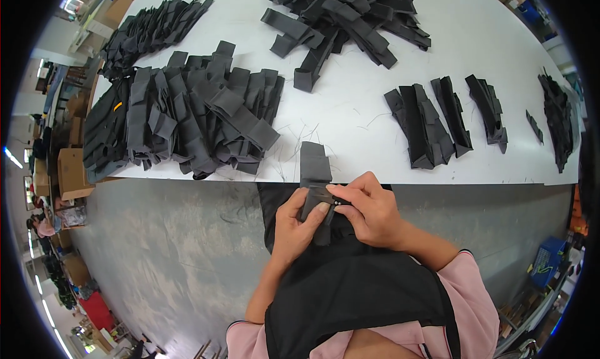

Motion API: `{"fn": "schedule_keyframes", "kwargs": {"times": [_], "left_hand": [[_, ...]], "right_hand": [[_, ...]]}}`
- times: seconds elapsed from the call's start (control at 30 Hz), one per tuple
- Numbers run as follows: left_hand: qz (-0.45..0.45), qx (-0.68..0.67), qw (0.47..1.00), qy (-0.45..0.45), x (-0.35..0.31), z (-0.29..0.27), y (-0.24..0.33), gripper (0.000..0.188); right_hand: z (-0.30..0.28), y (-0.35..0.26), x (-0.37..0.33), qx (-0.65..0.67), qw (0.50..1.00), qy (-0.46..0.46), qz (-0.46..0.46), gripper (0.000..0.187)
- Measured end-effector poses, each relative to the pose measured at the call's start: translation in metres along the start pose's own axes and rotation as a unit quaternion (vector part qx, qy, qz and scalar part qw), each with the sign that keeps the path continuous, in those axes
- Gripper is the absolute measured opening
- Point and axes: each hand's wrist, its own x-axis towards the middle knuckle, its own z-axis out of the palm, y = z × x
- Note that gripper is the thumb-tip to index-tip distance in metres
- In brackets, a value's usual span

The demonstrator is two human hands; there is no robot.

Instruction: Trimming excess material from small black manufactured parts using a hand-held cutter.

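A dark grey fabric strip (315, 164), folded and layered, reaches from the table's near edge toward my lap. My left hand (292, 226) is closed on its lower part, the thumb pressed flat on the cloth. Against the strip's right side, my right hand (375, 212) pinches a small black tool (340, 202) whose tip lies close to the left thumb. The tool is mostly hidden by my fingers, so its exact kind cannot be made out. Loose dark threads (306, 134) lie on the table just beyond the strip.
On the white table (350, 121), a large pile of similar strips (187, 115) lies at the left, with another pile (344, 21) at the far middle. Several folded strips (425, 128) are at the right. A black apron (356, 290) covers my lap.
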Motion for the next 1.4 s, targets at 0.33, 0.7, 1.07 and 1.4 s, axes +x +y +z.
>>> {"fn": "schedule_keyframes", "kwargs": {"times": [0.33,0.7,1.07,1.4], "left_hand": [[-0.006,-0.019,1.0,-0.022,0.0,0.003,-0.003,0.017],[-0.037,-0.06,0.997,-0.011,0.001,0.005,-0.007,0.019],[-0.038,-0.067,0.997,0.0,0.0,0.006,-0.006,0.021],[-0.055,-0.077,0.995,0.029,0.003,0.008,-0.007,0.017]], "right_hand": [[0.0,0.006,0.004,-0.081,0.992,0.037,-0.088,0.037],[-0.01,0.006,-0.004,0.013,0.998,0.045,0.028,0.038],[-0.011,0.004,-0.003,-0.035,0.998,0.055,-0.016,0.038],[-0.019,0.005,-0.006,-0.003,0.996,0.081,0.036,0.034]]}}
